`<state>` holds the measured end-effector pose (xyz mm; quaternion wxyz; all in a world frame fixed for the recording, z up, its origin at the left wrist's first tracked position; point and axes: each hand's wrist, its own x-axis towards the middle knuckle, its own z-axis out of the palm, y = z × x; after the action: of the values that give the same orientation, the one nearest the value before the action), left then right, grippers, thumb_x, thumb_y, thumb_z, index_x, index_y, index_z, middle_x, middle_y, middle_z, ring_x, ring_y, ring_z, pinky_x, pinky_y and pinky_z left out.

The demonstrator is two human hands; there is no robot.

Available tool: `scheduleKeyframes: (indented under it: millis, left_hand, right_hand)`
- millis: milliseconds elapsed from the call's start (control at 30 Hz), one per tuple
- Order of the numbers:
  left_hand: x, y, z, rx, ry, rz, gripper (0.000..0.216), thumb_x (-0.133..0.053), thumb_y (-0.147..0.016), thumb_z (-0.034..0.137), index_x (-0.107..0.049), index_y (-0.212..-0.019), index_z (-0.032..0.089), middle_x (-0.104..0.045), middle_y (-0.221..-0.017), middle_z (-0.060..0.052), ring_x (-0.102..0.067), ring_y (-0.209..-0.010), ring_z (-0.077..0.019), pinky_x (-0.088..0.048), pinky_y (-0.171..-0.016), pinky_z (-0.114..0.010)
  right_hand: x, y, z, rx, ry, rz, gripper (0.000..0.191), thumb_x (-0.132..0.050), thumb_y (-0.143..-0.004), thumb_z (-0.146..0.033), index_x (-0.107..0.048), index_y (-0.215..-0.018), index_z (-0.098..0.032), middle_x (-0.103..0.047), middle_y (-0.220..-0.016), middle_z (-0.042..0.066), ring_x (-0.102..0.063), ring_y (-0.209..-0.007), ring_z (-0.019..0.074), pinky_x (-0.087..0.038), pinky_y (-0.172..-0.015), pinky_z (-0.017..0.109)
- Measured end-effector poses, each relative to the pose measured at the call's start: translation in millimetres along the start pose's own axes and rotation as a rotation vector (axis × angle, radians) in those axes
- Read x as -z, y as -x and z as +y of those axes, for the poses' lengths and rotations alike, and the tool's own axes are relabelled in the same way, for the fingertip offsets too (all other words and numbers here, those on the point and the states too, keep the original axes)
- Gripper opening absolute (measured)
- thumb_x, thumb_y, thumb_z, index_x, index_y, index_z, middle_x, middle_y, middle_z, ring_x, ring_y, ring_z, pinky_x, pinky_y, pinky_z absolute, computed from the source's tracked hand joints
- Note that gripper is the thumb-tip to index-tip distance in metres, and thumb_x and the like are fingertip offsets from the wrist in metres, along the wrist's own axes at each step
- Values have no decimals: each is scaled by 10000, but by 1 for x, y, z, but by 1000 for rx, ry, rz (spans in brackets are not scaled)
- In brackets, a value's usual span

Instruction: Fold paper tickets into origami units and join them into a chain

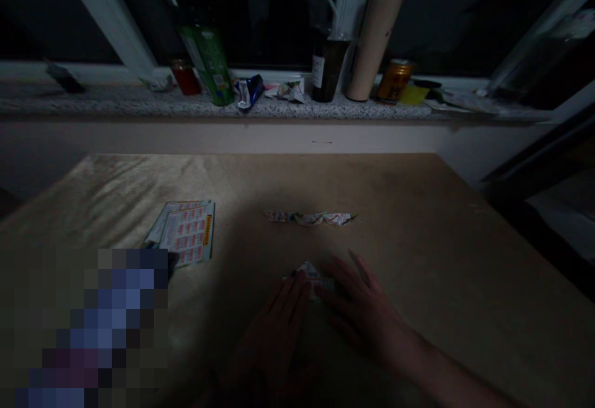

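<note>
A small piece of printed paper (309,268), folded to a peak at its far end, lies on the table before me. My left hand (276,318) rests with its fingers stretched out flat over the left part of the paper. From the other side, my right hand (356,299) reaches to the paper's right edge, fingers apart and thumb raised. Both hands cover part of the paper, so its whole shape is hidden. Beyond it lies a narrow row of folded printed paper (320,217). Flat printed sheets (188,231) overlap each other at the left.
The brown tabletop (418,228) meets a wall below a granite windowsill (274,110). Along the sill stand a green bottle (209,64), a dark drink cup (328,70) with a straw, a tall pinkish cylinder (379,33) and an orange can (395,79). Pixel blocks hide the lower left.
</note>
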<state>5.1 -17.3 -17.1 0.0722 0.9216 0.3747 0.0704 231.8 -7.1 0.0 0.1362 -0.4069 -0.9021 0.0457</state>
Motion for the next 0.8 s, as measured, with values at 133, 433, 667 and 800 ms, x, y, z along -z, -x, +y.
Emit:
scheduleKeyframes:
  millis: [133, 433, 667, 800]
  left_hand:
    - [0, -1, 0, 2, 13, -34, 934, -477, -771, 586, -82, -1428, 54, -123, -1485, -177, -151, -1344, -314, -223, -1058, -412]
    - [10, -2, 3, 71, 91, -100, 889, -529, -753, 537, -146, -1428, 104, -141, -1490, -143, -143, -1346, -317, -256, -1050, -436]
    - [13, -5, 2, 57, 77, -132, 870, -519, -763, 534, -186, -1413, 61, -160, -1478, -170, -169, -1342, -302, -248, -1059, -424]
    - [14, -5, 5, 75, 72, -108, 884, -529, -757, 532, -169, -1418, 67, -155, -1483, -155, -171, -1343, -291, -241, -1064, -414]
  right_hand:
    - [-1, 1, 0, 0, 57, 26, 376, -481, -870, -247, -505, -1246, -229, -431, -1377, 52, -297, -1308, 275, -149, -1066, 595]
    - [1, 0, -1, 6, 81, 107, 301, -485, -863, -217, -583, -1147, -228, -527, -1296, 30, -355, -1278, 262, -167, -1072, 578]
    - [-2, 0, -2, -12, 79, 154, 292, -493, -849, -160, -604, -1105, -247, -572, -1246, 1, -406, -1245, 243, -160, -1080, 564]
    - [-1, 0, -5, 7, 77, 180, 312, -480, -853, -152, -587, -1136, -231, -595, -1216, 17, -420, -1236, 248, -158, -1081, 563]
